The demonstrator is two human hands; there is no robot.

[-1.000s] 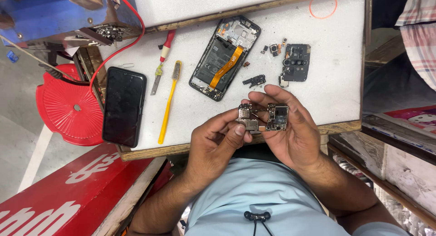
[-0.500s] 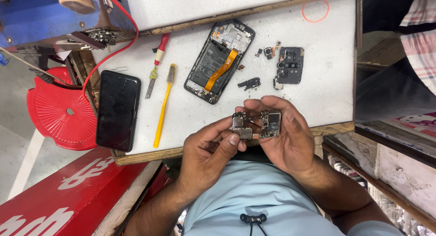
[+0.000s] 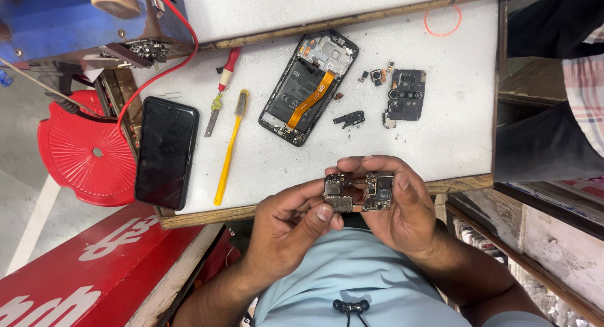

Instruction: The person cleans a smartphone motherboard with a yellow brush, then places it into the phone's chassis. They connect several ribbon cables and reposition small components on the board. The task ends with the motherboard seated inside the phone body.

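Both hands hold a small phone circuit board [image 3: 358, 192] over the near edge of the white worktable [image 3: 440, 132]. My left hand [image 3: 289, 229] pinches its left end with thumb and fingers. My right hand [image 3: 402, 204] cups the right end from behind. Beyond them on the table lies an opened phone body [image 3: 308, 88] with an orange flex cable running across its battery. To its right lie a black camera cover plate [image 3: 406, 94] and several small loose parts [image 3: 349, 118].
A black phone back panel [image 3: 167, 152] lies at the table's left edge beside a yellow-handled brush [image 3: 231, 144] and a red-handled tool [image 3: 220, 91]. A blue box with a red wire [image 3: 82, 19] sits far left. A red stool [image 3: 85, 151] stands below. Another person's checked sleeve [image 3: 585, 82] is at right.
The view has shifted slightly; my hands keep holding the board at the table's near edge, turning it a little. Nothing on the table has moved.
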